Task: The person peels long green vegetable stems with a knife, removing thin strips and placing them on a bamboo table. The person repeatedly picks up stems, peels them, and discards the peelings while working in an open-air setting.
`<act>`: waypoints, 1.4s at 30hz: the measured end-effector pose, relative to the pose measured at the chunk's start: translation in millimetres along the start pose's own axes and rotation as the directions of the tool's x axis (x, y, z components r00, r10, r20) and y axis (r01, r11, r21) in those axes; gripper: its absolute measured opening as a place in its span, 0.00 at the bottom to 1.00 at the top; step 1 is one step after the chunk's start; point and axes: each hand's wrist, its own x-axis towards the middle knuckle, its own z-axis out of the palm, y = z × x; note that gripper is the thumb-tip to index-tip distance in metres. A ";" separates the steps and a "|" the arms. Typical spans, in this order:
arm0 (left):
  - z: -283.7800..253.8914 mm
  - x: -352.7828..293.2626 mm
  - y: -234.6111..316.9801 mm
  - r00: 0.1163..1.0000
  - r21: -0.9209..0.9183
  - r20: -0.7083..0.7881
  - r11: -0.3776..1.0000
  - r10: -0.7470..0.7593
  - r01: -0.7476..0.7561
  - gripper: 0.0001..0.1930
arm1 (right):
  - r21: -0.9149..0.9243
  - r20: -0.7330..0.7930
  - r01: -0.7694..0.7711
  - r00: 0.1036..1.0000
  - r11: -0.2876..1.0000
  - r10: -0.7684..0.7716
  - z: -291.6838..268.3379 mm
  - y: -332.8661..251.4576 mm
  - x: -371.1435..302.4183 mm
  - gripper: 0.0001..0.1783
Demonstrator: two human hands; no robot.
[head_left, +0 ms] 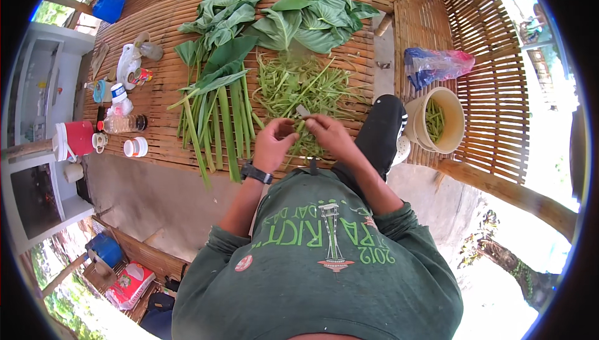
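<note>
Both my hands are close together over a heap of green stalk peelings on a bamboo-slat table. My right hand is closed on a small knife, its short grey blade pointing away from me. Curled fingers of my left hand pinch beside it; whatever is in them blends with the green peelings behind. Left of the peelings lie long green leaf stalks, their cut ends toward me. Big heart-shaped leaves are piled beyond, with more folded leaves at their left.
A cream bucket holding cut green stalk pieces stands on a bamboo bench to my right, by a blue and pink plastic bag. Bottles, including a clear one, a white-lidded jar and a red jug are at left.
</note>
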 end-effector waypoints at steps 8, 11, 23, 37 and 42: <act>26.9 34.8 -27.0 0.959 0.419 0.012 0.870 0.282 -0.261 0.11 | -0.358 -0.718 -0.139 0.673 0.923 -0.177 -117.6 -6.2 -27.5 0.16; 13.2 72.7 -54.6 0.875 0.670 0.144 0.605 0.463 -0.431 0.09 | -0.448 -0.848 -0.221 0.413 0.866 -0.333 -222.0 -29.3 -45.1 0.23; 42.3 113.7 -72.8 0.665 0.654 0.607 0.202 0.436 -0.729 0.11 | -0.734 -0.403 -0.015 0.814 0.679 -0.417 -136.6 73.5 -7.5 0.18; 4.8 94.9 -72.4 0.848 0.710 0.154 0.540 0.508 -0.453 0.12 | -0.877 0.033 -0.053 0.985 0.477 0.170 -33.5 104.7 20.9 0.20; 9.1 82.4 -94.7 0.670 0.676 0.566 0.196 0.481 -0.711 0.16 | -0.635 -0.020 -0.114 0.991 0.764 0.132 -59.4 59.7 6.0 0.21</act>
